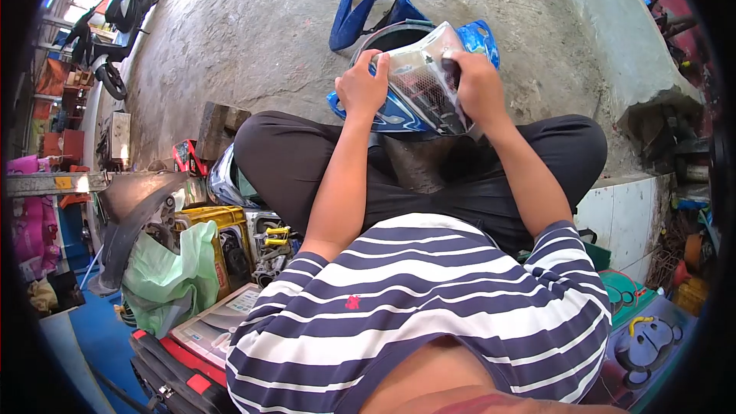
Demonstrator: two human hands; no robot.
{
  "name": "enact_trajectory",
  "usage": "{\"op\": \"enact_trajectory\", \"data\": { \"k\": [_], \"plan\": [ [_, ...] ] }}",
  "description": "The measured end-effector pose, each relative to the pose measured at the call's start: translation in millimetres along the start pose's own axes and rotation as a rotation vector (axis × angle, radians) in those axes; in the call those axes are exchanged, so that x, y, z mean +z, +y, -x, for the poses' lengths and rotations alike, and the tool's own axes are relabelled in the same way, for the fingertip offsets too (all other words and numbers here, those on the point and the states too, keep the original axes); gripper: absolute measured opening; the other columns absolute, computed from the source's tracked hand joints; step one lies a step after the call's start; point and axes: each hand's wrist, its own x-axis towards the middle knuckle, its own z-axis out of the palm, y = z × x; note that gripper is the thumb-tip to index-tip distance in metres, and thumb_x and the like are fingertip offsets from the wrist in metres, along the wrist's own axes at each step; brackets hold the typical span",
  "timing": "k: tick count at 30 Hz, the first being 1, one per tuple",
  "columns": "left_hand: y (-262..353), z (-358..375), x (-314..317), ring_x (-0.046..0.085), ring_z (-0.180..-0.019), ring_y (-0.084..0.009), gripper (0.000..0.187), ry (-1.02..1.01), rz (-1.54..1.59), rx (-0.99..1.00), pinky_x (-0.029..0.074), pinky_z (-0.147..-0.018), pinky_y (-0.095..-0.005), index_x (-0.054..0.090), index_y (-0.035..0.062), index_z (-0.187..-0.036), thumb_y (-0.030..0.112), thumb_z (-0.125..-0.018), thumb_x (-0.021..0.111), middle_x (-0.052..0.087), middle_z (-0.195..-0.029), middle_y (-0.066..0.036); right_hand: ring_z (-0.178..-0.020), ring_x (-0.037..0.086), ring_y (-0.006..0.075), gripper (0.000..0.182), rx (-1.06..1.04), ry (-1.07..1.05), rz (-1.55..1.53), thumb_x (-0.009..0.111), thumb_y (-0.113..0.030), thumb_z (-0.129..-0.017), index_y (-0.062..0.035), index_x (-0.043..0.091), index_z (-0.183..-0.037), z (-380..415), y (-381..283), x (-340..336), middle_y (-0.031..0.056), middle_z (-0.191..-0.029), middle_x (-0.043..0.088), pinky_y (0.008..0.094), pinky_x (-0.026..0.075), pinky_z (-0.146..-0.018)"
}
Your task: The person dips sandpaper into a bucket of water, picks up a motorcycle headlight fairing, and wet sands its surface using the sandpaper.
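Observation:
My left hand [363, 87] pinches the left edge of a clear plastic packet [418, 77] with pale print, a mesh pattern and dark areas inside. On the other side, my right hand [478, 87] grips the packet's right edge, thumb on top. I cannot make out exactly what is in the packet. Beneath it, a glossy blue panel [481, 40] with white markings shows on both sides. The panel lies across a round-rimmed container [383, 37], mostly covered. Just beyond, a curved blue plastic motorbike fairing [349, 19] lies on the floor.
Concrete floor [245, 38] stretches ahead, with a motorbike [119, 31] at far left. To my left are a pale green plastic bag [172, 272], a yellow crate [211, 218] and a black-and-red case [172, 368]. A low concrete wall [606, 38] runs along the right.

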Motion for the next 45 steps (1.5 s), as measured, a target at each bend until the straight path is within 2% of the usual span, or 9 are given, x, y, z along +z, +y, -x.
{"op": "enact_trajectory", "data": {
  "k": [6, 11, 18, 23, 26, 30, 36, 42, 45],
  "plan": [
    [-2.3, -3.1, 4.9, 0.074, -0.09, -0.0418, 0.038, 0.016, -0.011, 0.001, 0.053, -0.088, -0.0521, 0.076, 0.0286, -0.117, 0.058, -0.101, 0.058, 0.076, -0.084, -0.017, -0.113, 0.067, 0.04, 0.03, -0.303, -0.059, 0.052, 0.059, 0.003, -0.086, -0.0005, 0.071, -0.113, 21.1, -34.3, 13.0, 0.0194, -0.117, 0.073, 0.0464, 0.052, -0.098],
    [-1.4, -1.5, 2.1, 0.074, -0.091, -0.0422, 0.039, -0.002, -0.01, -0.01, 0.052, -0.089, -0.0525, 0.076, 0.0287, -0.117, 0.059, -0.101, 0.057, 0.077, -0.087, -0.018, -0.099, 0.068, 0.041, 0.027, 0.047, -0.011, 0.011, 0.059, 0.001, -0.087, -0.0007, 0.072, -0.111, -3.9, 4.2, -1.9, 0.0217, -0.104, 0.073, 0.0474, 0.053, -0.092],
    [0.4, -2.2, 2.8, 0.075, -0.091, -0.04, 0.04, -0.021, 0.0, -0.01, 0.047, -0.093, -0.0522, 0.076, 0.0248, -0.116, 0.057, -0.101, 0.058, 0.079, -0.092, -0.018, -0.109, 0.067, 0.0392, 0.033, -0.313, -0.045, 0.072, 0.059, 0.003, -0.085, 0.0016, 0.07, -0.115, 20.4, -34.7, 14.0, 0.0179, -0.112, 0.073, 0.0465, 0.053, -0.097],
    [1.9, -0.1, -1.1, 0.075, -0.092, -0.0402, 0.04, -0.012, 0.002, 0.003, 0.047, -0.092, -0.052, 0.076, 0.0245, -0.116, 0.057, -0.101, 0.058, 0.079, -0.092, -0.018, -0.102, 0.068, 0.0416, 0.03, 0.032, -0.01, 0.044, 0.058, 0.003, -0.086, 0.001, 0.071, -0.113, -3.1, 6.0, 3.0, 0.0226, -0.104, 0.073, 0.0474, 0.054, -0.091],
    [-0.1, -1.7, 3.9, 0.075, -0.091, -0.0403, 0.039, 0.005, -0.002, 0.014, 0.047, -0.092, -0.0516, 0.076, 0.0245, -0.116, 0.056, -0.101, 0.059, 0.079, -0.092, -0.018, -0.103, 0.068, 0.0411, 0.03, 0.029, -0.033, 0.062, 0.057, 0.003, -0.087, 0.0011, 0.071, -0.114, 0.6, 3.2, 0.6, 0.0216, -0.106, 0.073, 0.0479, 0.054, -0.093],
    [-0.2, -1.8, 4.2, 0.074, -0.09, -0.0424, 0.038, 0.016, -0.027, 0.02, 0.053, -0.087, -0.0524, 0.076, 0.0284, -0.117, 0.058, -0.102, 0.057, 0.076, -0.084, -0.017, -0.104, 0.068, 0.0389, 0.03, -0.332, 0.003, 0.057, 0.06, 0.0, -0.084, 0.0003, 0.072, -0.112, 17.1, -31.6, 16.5, 0.0194, -0.106, 0.073, 0.0472, 0.054, -0.092],
    [3.9, -0.8, -1.0, 0.075, -0.092, -0.0403, 0.039, -0.03, 0.008, 0.004, 0.048, -0.091, -0.0515, 0.075, 0.0255, -0.117, 0.057, -0.101, 0.058, 0.079, -0.092, -0.018, -0.1, 0.068, 0.0407, 0.029, 0.137, 0.001, 0.073, 0.06, 0.003, -0.086, -0.0002, 0.073, -0.112, -6.5, 13.6, -3.0, 0.0199, -0.104, 0.073, 0.049, 0.054, -0.089],
    [0.5, -2.2, 3.4, 0.075, -0.091, -0.0402, 0.039, -0.022, -0.017, -0.01, 0.048, -0.093, -0.0515, 0.075, 0.0251, -0.116, 0.057, -0.101, 0.058, 0.079, -0.092, -0.017, -0.103, 0.068, 0.0381, 0.027, -0.314, 0.033, 0.098, 0.06, -0.002, -0.086, 0.0009, 0.073, -0.109, 14.4, -26.8, 16.0, 0.0175, -0.104, 0.075, 0.0485, 0.055, -0.087],
    [-2.6, -1.4, 5.3, 0.074, -0.09, -0.0409, 0.038, 0.018, -0.009, 0.028, 0.053, -0.087, -0.0511, 0.076, 0.0284, -0.116, 0.058, -0.102, 0.057, 0.076, -0.085, -0.016, -0.101, 0.069, 0.0376, 0.027, -0.083, 0.036, 0.034, 0.06, -0.004, -0.086, -0.0007, 0.073, -0.11, 0.4, -4.9, 6.6, 0.0182, -0.105, 0.075, 0.0482, 0.056, -0.087]
  ]
}}
